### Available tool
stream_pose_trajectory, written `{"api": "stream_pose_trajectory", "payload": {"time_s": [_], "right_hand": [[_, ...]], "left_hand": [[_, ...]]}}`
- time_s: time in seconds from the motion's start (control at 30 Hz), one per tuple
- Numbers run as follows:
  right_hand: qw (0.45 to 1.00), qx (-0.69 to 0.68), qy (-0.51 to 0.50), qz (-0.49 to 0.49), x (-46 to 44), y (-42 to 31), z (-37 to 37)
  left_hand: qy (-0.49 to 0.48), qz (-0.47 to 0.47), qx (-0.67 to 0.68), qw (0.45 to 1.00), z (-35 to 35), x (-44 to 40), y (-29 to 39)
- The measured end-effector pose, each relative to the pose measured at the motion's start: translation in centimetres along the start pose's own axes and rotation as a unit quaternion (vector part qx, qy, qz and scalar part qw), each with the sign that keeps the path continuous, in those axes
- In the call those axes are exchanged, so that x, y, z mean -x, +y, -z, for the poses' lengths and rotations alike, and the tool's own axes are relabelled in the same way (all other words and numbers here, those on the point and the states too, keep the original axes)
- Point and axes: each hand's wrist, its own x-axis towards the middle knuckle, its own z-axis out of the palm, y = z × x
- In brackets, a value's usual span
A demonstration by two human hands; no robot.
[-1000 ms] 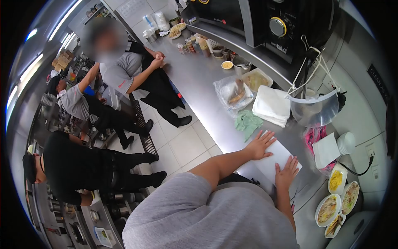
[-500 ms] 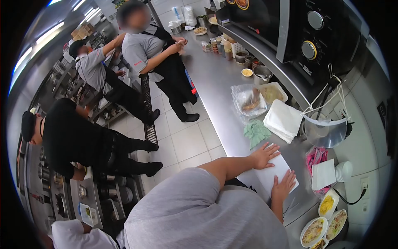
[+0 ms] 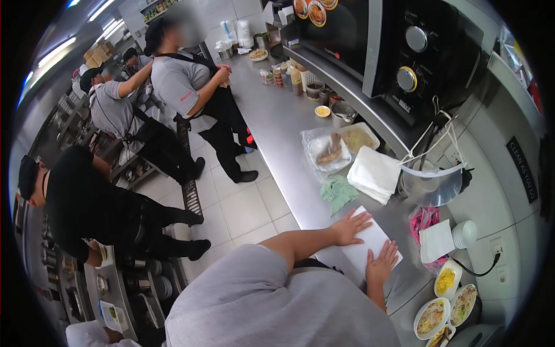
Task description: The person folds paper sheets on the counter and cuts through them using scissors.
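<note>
A white sheet of paper or folded cloth [image 3: 366, 242] lies flat on the steel counter in front of me. My left hand [image 3: 350, 228] rests palm-down on its left side with the fingers spread. Lower right on the same sheet, my right hand [image 3: 381, 264] also lies flat, fingers apart. Neither hand grips anything. A crumpled green cloth [image 3: 339, 193] sits just beyond the sheet, and a stack of white folded cloths or napkins [image 3: 374, 173] is close behind it.
A black microwave [image 3: 399, 63] stands on the shelf above the counter [image 3: 263, 124]. A clear plastic bucket [image 3: 430, 185] hangs at the right, near white cups [image 3: 464, 234] and food bowls [image 3: 432, 318]. Several co-workers, one at the counter [image 3: 185, 87], stand on the left.
The whole view has shifted as my head turned slightly right. Both hands stay flat on the white sheet. The co-worker at the counter has turned their head.
</note>
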Motion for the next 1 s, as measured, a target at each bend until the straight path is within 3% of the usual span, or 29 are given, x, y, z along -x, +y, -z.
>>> {"api": "stream_pose_trajectory", "payload": {"time_s": [0.1,0.23,0.33,0.37,0.47,0.57,0.63,0.83,1.0], "right_hand": [[1.0,0.0,-0.006,-0.001,0.0,0.0,-0.5],[1.0,-0.001,0.015,0.004,-0.7,1.8,-1.6],[0.999,0.004,-0.021,-0.031,-1.7,1.7,-0.7],[1.0,-0.003,0.004,-0.015,-1.9,0.7,0.1],[0.995,-0.044,0.074,0.048,-1.9,-3.3,1.8],[0.977,-0.105,0.103,0.153,-0.3,-7.6,0.8],[0.965,-0.131,0.094,0.207,0.5,-10.4,-1.3],[0.955,-0.169,-0.011,0.242,2.0,-15.5,-7.5],[0.968,-0.093,0.013,0.233,2.8,-17.4,-8.5]], "left_hand": [[0.032,0.023,0.008,0.999,-1.4,2.8,-2.7],[0.101,0.099,0.059,0.988,4.6,10.7,-4.5],[0.233,0.178,-0.038,0.955,9.0,18.0,-14.1],[0.207,0.307,-0.107,0.923,12.0,20.2,-16.6],[0.183,0.494,-0.276,0.804,19.1,28.7,-26.9],[0.169,0.698,-0.222,0.659,27.7,34.5,-32.0],[0.259,0.73,-0.144,0.616,33.5,36.0,-34.1],[0.372,0.64,-0.167,0.651,45.8,35.9,-41.0],[0.37,0.606,-0.196,0.676,46.4,34.0,-43.8]]}}
